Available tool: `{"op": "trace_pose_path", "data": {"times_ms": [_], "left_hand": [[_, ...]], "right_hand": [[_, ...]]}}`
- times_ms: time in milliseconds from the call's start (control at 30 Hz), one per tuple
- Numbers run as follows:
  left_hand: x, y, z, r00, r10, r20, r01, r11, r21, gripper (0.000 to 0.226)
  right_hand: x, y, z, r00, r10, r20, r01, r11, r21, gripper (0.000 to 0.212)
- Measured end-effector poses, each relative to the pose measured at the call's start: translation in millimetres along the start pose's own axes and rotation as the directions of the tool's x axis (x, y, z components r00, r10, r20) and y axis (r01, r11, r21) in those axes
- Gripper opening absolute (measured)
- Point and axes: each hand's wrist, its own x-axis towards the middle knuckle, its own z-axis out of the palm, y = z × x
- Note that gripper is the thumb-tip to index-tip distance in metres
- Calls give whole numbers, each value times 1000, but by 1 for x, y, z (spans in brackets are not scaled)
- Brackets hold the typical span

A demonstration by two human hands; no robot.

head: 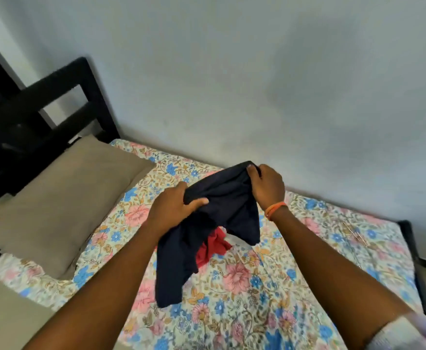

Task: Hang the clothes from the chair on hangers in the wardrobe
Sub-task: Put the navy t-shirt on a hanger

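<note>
A dark navy garment [214, 223] hangs above the bed, bunched at the top and drooping down toward me. My left hand [175, 207] grips its upper left edge, thumb over the cloth. My right hand [267, 185] grips the upper right edge, with an orange band on that wrist. A red garment [213, 246] lies on the bed below, partly hidden behind the navy one. No chair, hanger or wardrobe is in view.
The bed with a floral sheet [257, 286] fills the lower view. A beige pillow [63, 198] lies at the left by the black headboard [55, 104]. A pale wall [257, 84] runs along the far side.
</note>
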Motion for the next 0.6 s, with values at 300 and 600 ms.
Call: {"op": "trace_pose_path", "data": {"times_ms": [300,600], "left_hand": [[-6,58,-12,992,90,-92,-52,933,355,25],[-13,120,18,797,205,569,50,915,-401,23]], "right_hand": [[-2,9,-91,874,431,223,-481,834,272,69],[3,-39,-131,693,468,548,-638,47,768,29]]}}
